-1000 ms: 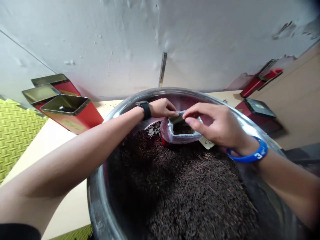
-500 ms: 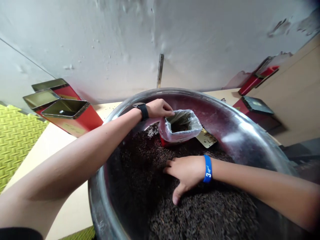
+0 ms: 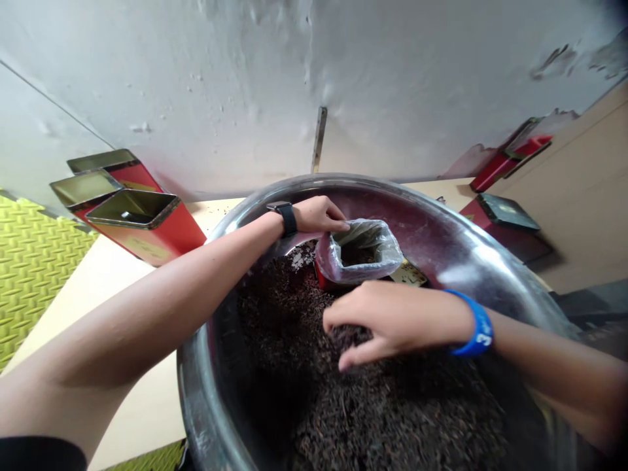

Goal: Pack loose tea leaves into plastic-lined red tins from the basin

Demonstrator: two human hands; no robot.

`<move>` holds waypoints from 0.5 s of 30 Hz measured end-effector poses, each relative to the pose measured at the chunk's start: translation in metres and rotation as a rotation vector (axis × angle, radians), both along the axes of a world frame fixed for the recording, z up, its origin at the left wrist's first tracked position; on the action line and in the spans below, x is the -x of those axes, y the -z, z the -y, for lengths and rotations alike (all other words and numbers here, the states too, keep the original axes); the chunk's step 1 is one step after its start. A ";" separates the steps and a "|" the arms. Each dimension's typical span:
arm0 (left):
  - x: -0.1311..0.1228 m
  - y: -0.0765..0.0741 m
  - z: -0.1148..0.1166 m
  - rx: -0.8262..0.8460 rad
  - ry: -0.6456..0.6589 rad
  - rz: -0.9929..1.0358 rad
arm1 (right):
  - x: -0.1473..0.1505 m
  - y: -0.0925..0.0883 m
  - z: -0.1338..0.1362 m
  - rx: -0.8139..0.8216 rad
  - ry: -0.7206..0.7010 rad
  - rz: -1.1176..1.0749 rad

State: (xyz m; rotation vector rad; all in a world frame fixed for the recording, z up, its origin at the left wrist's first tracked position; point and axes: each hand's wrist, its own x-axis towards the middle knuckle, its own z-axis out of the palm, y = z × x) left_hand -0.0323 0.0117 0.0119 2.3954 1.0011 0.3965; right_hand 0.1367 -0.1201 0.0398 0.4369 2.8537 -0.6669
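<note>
A large metal basin (image 3: 199, 392) holds loose dark tea leaves (image 3: 392, 412). Inside it, towards the back, stands a red tin (image 3: 322, 278) with a clear plastic bag (image 3: 360, 269) lining it and folded over its mouth. At the bag's left rim, my left hand (image 3: 318, 214) is closed, pinching the plastic between thumb and fingers. My right hand (image 3: 383, 320), above the leaves and in front of the tin, curls around a clump of tea leaves that shows between thumb and fingers. Behind that hand, a gold-coloured lid (image 3: 411, 271) lies partly covered.
Several open red tins (image 3: 167, 229) stand left of the basin on a pale table (image 3: 142, 366). To the right are a closed dark red tin (image 3: 507, 226) and another red tin (image 3: 510, 157). A grey wall (image 3: 235, 85) rises close behind.
My right hand has lifted from the leaves, turned, and curled around a clump of them. My left hand keeps its pinch on the bag's rim. The view has shifted slightly.
</note>
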 end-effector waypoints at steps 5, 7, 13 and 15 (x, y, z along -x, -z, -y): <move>-0.003 0.001 0.000 0.006 0.045 0.006 | -0.020 -0.015 -0.030 -0.273 0.338 -0.316; -0.004 0.001 0.000 -0.007 0.051 -0.004 | -0.027 -0.009 -0.043 -0.387 0.401 -0.353; -0.002 -0.002 0.002 -0.009 0.022 -0.014 | -0.028 -0.003 -0.047 -0.455 0.431 -0.500; -0.002 -0.003 0.002 0.000 0.023 -0.006 | -0.020 -0.003 -0.035 -0.342 0.388 -0.526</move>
